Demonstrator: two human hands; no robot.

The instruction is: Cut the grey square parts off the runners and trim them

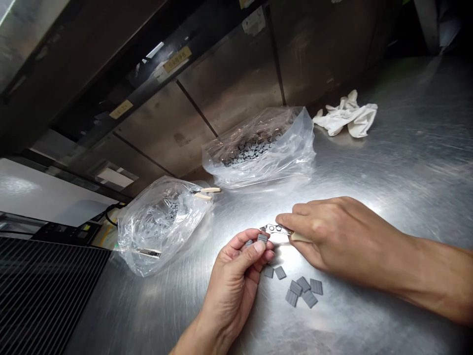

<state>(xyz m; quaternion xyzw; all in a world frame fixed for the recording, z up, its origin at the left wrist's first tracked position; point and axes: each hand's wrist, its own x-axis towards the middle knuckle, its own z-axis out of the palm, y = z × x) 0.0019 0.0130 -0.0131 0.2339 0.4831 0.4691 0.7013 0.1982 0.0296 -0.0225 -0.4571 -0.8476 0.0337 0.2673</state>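
Grey ribbed tiles (303, 291) are seen in the head view lying loose on a stainless steel bench (414, 148), just beside the hands, while a single tile (262, 238) is pinched between the thumb and fingers of the left hand (236, 266). A small metal tool (275, 232) with a cream grip is pinched in the right hand (332, 241). The tiles are judged light, stiff and smooth, best taken by their edges. More are held in a clear plastic bag (291, 162).
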